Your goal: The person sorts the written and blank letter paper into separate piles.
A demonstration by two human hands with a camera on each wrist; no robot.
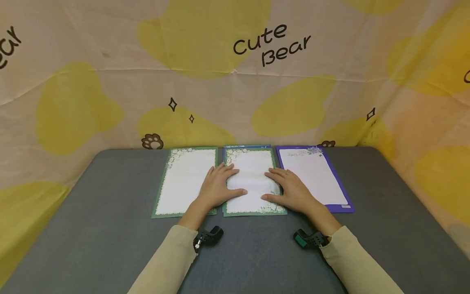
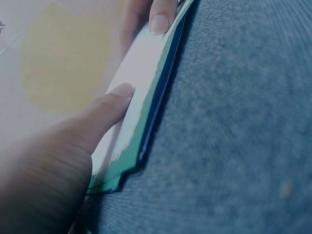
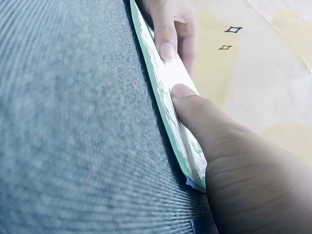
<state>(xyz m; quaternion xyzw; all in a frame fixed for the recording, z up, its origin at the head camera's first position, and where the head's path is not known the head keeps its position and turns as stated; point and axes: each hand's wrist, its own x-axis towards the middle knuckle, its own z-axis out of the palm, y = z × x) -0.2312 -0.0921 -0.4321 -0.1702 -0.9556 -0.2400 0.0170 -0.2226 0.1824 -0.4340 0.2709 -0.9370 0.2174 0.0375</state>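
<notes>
A white sheet of letter paper with a green floral border lies in the middle of the three groups of paper. My left hand rests over its left side, fingers spread, overlapping the neighbouring sheet in the head view. On its right side lies my right hand, its thumb pointing inward across the page. Both thumbs touch the white surface in the wrist views. Under the green sheet, a blue edge sticks out in the left wrist view, and blue also peeks out at the far edge.
Another green-bordered sheet lies at the left. To the right is a purple-bordered, lined sheet, partly behind my right hand. All lie near the far edge of the grey table, before a yellow-patterned cloth.
</notes>
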